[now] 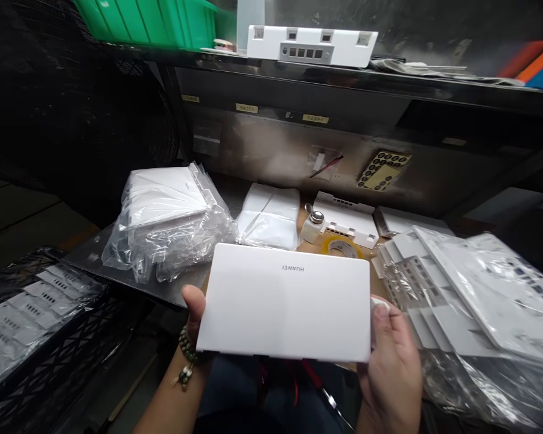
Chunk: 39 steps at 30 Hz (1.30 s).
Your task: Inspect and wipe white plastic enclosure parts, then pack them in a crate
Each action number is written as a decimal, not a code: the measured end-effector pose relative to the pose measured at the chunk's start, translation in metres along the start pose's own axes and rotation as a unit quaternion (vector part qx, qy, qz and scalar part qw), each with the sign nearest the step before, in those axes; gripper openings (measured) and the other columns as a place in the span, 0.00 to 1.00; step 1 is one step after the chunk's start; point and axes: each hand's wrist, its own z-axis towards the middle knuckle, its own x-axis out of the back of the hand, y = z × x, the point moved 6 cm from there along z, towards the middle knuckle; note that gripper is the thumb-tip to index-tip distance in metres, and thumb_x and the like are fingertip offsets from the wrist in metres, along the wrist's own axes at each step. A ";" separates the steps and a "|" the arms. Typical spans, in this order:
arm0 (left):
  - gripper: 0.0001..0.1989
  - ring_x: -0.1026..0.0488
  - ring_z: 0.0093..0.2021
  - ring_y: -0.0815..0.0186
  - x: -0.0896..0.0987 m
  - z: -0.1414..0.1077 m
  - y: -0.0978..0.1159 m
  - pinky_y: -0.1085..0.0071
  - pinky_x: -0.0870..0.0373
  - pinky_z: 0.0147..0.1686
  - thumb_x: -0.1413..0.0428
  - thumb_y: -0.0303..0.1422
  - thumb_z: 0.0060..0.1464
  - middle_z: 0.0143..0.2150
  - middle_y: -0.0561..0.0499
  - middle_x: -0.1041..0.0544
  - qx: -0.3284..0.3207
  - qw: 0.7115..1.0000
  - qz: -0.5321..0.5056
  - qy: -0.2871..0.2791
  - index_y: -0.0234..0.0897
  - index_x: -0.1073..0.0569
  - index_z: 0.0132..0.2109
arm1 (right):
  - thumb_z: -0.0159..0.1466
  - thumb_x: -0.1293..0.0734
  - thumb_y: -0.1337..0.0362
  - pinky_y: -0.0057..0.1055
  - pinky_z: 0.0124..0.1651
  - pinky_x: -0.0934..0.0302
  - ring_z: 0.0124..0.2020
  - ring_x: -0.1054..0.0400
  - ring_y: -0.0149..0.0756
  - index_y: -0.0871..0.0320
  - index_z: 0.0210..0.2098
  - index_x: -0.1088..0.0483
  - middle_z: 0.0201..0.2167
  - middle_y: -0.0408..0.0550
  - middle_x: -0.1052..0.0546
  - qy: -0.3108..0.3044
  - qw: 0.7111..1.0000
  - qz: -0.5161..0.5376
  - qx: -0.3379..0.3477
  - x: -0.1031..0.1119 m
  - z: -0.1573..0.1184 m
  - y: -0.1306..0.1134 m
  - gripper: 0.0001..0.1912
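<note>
A white plastic router cover [285,307] with upside-down HUAWEI lettering is held up in front of me, its flat face toward the camera. My left hand [193,310] grips its left edge, thumb at the upper corner and the other fingers hidden behind. At the right edge is my right hand [391,355], closed around that side with the thumb and bent fingers pinching a small white piece, perhaps a cloth [378,302]. Just beyond the cover lie a roll of yellow tape [342,246] and a pump bottle [314,229].
Bagged white covers [167,193] stand at the left, and more plastic-wrapped panels [470,295] at the right. Behind are white bags [269,214] and a white housing [348,218]. A shelf overhead carries a green bin [149,24] and another housing [312,45]. A black crate [40,355] sits lower left.
</note>
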 end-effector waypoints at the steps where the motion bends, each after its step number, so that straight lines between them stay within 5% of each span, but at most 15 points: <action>1: 0.40 0.23 0.56 0.45 0.004 -0.001 0.006 0.55 0.25 0.55 0.40 0.64 0.47 0.51 0.47 0.17 -0.003 0.998 0.038 0.043 0.45 0.26 0.60 | 0.61 0.29 0.43 0.27 0.31 0.33 0.31 0.27 0.34 0.53 0.47 0.29 0.36 0.44 0.21 -0.005 1.000 -0.004 0.003 0.000 0.000 0.001 0.24; 5: 0.33 0.19 0.46 0.46 0.014 0.002 0.032 0.61 0.20 0.42 0.30 0.41 0.47 0.46 0.43 0.16 0.038 0.956 0.227 0.183 0.40 0.26 0.60 | 0.65 0.32 0.43 0.25 0.31 0.34 0.32 0.28 0.32 0.52 0.47 0.30 0.37 0.44 0.22 -0.028 0.999 -0.024 0.038 0.000 0.004 0.002 0.21; 8: 0.28 0.18 0.41 0.49 0.010 0.011 0.039 0.60 0.19 0.41 0.29 0.43 0.46 0.43 0.42 0.15 0.023 0.933 0.296 0.205 0.36 0.21 0.53 | 0.66 0.33 0.46 0.27 0.36 0.33 0.36 0.27 0.33 0.53 0.48 0.31 0.40 0.46 0.22 -0.041 0.992 -0.043 0.109 0.002 0.011 -0.001 0.20; 10: 0.20 0.17 0.38 0.53 0.006 0.012 0.043 0.65 0.19 0.38 0.29 0.43 0.46 0.38 0.45 0.15 -0.043 0.910 0.353 0.214 0.37 0.17 0.44 | 0.67 0.33 0.47 0.27 0.40 0.32 0.40 0.27 0.33 0.53 0.48 0.31 0.42 0.46 0.22 -0.043 0.983 -0.060 0.168 0.006 0.016 -0.008 0.18; 13: 0.07 0.18 0.38 0.56 -0.018 0.010 0.049 0.68 0.20 0.40 0.30 0.36 0.48 0.37 0.49 0.15 -0.184 0.858 0.469 0.104 0.43 0.15 0.37 | 0.68 0.33 0.49 0.27 0.42 0.33 0.37 0.27 0.29 0.53 0.49 0.31 0.40 0.44 0.23 -0.020 0.976 -0.079 0.204 0.017 0.026 -0.021 0.17; 17: 0.09 0.17 0.42 0.57 -0.049 0.011 0.048 0.66 0.20 0.44 0.36 0.29 0.56 0.40 0.50 0.14 -0.237 0.811 0.532 -0.054 0.47 0.15 0.42 | 0.69 0.35 0.48 0.26 0.28 0.37 0.20 0.34 0.25 0.50 0.48 0.36 0.39 0.42 0.21 -0.077 0.993 0.014 0.091 0.022 0.033 -0.030 0.16; 21: 0.11 0.17 0.41 0.57 -0.062 0.018 0.047 0.64 0.20 0.44 0.36 0.26 0.56 0.39 0.49 0.14 -0.245 0.808 0.524 -0.113 0.46 0.16 0.44 | 0.67 0.34 0.47 0.24 0.20 0.42 0.18 0.34 0.28 0.49 0.49 0.37 0.34 0.43 0.21 -0.153 0.985 0.080 0.000 0.008 0.027 -0.029 0.17; 26: 0.08 0.17 0.38 0.56 -0.059 0.019 0.045 0.58 0.23 0.48 0.36 0.30 0.57 0.38 0.47 0.15 -0.235 0.817 0.515 -0.113 0.45 0.16 0.45 | 0.65 0.30 0.50 0.22 0.27 0.37 0.23 0.34 0.27 0.54 0.47 0.31 0.24 0.40 0.27 -0.094 0.985 0.136 -0.043 0.008 0.027 -0.014 0.18; 29: 0.13 0.18 0.44 0.52 -0.060 0.018 0.044 0.53 0.29 0.57 0.34 0.43 0.54 0.37 0.46 0.15 -0.272 0.803 0.522 -0.093 0.43 0.16 0.44 | 0.65 0.31 0.52 0.24 0.27 0.36 0.23 0.34 0.28 0.55 0.45 0.29 0.23 0.39 0.29 -0.064 0.980 0.179 -0.059 0.009 0.025 -0.008 0.15; 31: 0.30 0.26 0.58 0.47 -0.059 0.018 0.049 0.50 0.42 0.68 0.39 0.60 0.47 0.47 0.43 0.16 -0.334 0.814 0.475 -0.015 0.43 0.17 0.48 | 0.65 0.33 0.54 0.27 0.27 0.35 0.22 0.35 0.30 0.56 0.44 0.28 0.22 0.39 0.31 -0.054 0.976 0.206 -0.045 0.008 0.021 -0.011 0.14; 33: 0.41 0.41 0.71 0.49 -0.047 0.018 0.053 0.53 0.54 0.73 0.50 0.70 0.48 0.62 0.47 0.25 -0.356 0.869 0.321 0.121 0.48 0.22 0.57 | 0.65 0.33 0.54 0.31 0.29 0.33 0.23 0.34 0.33 0.56 0.42 0.28 0.21 0.39 0.33 -0.063 0.973 0.222 -0.009 0.004 0.014 -0.017 0.12; 36: 0.34 0.45 0.73 0.52 -0.030 0.028 0.029 0.52 0.51 0.72 0.56 0.63 0.61 0.70 0.51 0.34 -0.164 0.961 0.040 0.218 0.51 0.32 0.65 | 0.65 0.34 0.52 0.39 0.32 0.32 0.24 0.33 0.37 0.53 0.42 0.29 0.21 0.39 0.35 -0.099 0.971 0.216 0.040 -0.002 0.003 -0.024 0.13; 39: 0.32 0.34 0.66 0.42 -0.039 0.030 0.007 0.45 0.39 0.65 0.49 0.49 0.63 0.65 0.38 0.28 0.067 0.984 -0.087 0.139 0.36 0.34 0.67 | 0.62 0.31 0.51 0.40 0.30 0.34 0.22 0.34 0.37 0.51 0.43 0.30 0.22 0.39 0.33 -0.110 0.975 0.179 0.073 -0.001 0.000 -0.025 0.15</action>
